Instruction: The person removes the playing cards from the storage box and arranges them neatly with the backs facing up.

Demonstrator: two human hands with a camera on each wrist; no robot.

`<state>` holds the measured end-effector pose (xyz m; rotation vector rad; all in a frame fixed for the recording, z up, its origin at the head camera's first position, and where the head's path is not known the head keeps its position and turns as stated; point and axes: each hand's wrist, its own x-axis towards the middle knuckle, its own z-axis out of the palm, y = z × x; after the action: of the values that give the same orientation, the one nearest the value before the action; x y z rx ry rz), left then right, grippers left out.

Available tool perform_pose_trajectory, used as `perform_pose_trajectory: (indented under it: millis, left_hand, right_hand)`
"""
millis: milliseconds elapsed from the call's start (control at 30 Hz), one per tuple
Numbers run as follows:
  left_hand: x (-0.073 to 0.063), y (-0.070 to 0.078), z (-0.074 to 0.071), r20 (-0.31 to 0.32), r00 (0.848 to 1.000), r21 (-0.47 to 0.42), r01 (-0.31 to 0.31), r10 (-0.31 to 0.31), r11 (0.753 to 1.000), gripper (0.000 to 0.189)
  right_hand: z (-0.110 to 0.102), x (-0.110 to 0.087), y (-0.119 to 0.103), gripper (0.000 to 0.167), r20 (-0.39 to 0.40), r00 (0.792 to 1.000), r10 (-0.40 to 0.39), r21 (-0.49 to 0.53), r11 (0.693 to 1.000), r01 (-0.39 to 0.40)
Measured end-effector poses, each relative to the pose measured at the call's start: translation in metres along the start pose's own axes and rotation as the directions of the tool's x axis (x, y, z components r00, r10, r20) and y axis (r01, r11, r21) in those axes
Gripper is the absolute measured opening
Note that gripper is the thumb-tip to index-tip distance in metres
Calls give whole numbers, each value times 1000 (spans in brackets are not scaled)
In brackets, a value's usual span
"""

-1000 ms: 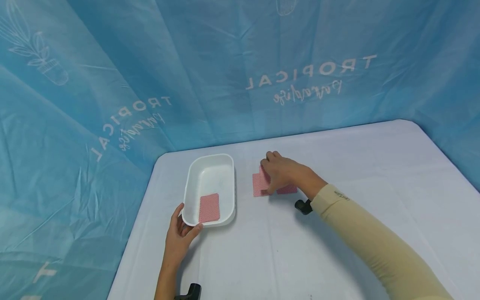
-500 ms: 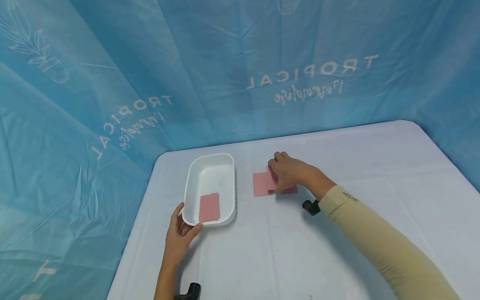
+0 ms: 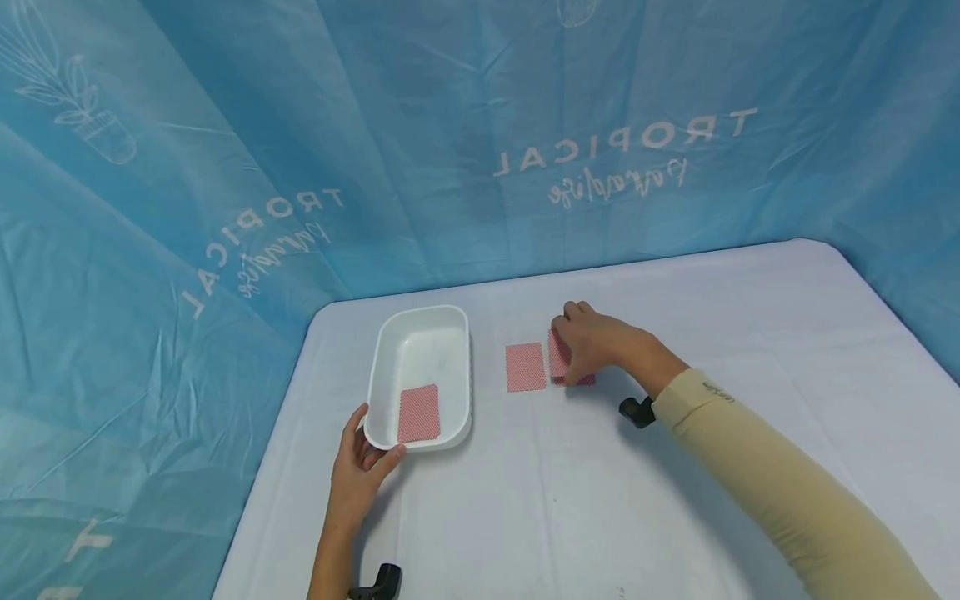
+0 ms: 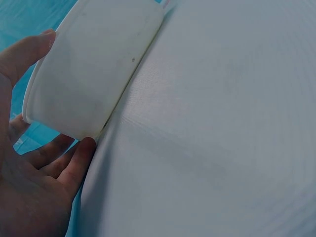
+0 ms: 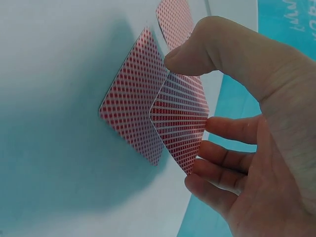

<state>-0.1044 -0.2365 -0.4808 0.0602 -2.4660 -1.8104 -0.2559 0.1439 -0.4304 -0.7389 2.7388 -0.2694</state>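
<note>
Okay, head cam shows me the first card [image 3: 418, 413] inside the white tray [image 3: 408, 346], left hand [image 3: 356, 482] gripping its near-left corner; wrist cams miss that card. Right wrist view shows what head mostly hides: right hand [image 3: 592, 340] pinching a second card [image 5: 180, 121] by its edges, overlapping a third card [image 5: 129, 96].
</note>
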Motion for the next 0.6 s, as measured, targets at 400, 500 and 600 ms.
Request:
perform_pose_trajectory:
  millis: [400,500,600]
  left_hand:
    - [1,0,-1,4,1000,15,-23,23,1000,89]
    - [1,2,-2,1,1000,15,-27,27,1000,89]
    - [1,0,-3,-2,1000,13,-22,22,1000,89]
  right_hand:
    - [4,-6,15,84,-6,1000,-1,-8,1000,1]
    - [3,-7,16,85,-11,1000,16,-12,1000,-16]
    - [4,-8,18,84,-5,1000,26,-18,999,-26]
